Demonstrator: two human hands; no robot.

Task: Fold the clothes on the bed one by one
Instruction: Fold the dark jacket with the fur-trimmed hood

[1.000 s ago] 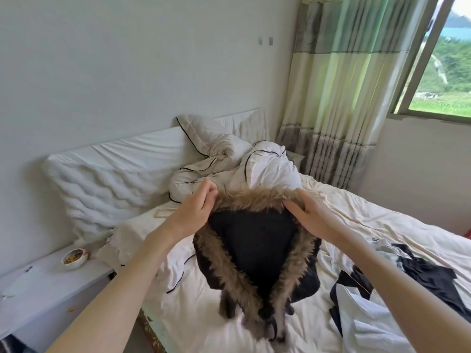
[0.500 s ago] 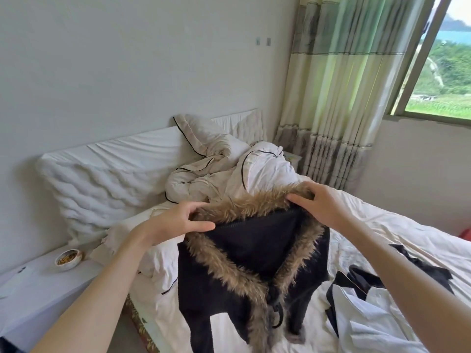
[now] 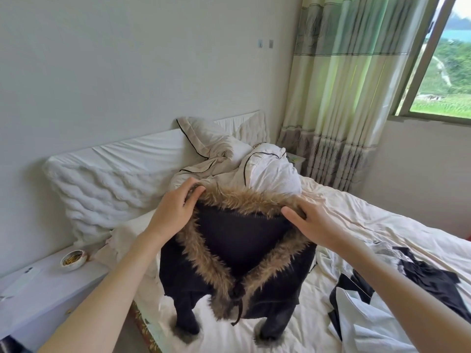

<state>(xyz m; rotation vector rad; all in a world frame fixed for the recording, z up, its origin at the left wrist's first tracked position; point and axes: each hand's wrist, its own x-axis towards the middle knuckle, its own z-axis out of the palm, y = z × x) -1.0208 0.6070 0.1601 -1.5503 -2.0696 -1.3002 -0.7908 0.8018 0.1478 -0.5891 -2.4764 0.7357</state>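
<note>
Holding the fur-trimmed black coat (image 3: 237,253) up at centre frame over the bed (image 3: 382,225), left hand (image 3: 173,212) and right hand (image 3: 313,220) each pinch the hood's fur rim, its long axis hanging straight down between them, equally near both

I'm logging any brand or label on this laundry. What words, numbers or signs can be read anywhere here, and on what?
None can be read.
Black fur-trimmed jacket, held up by the left hand and right hand: no tag or print shows.
Black-and-white garment on the bed: shapes only, no letters.
Flat white item on the bedside table: a small dark mark, too blurred to read.
</note>
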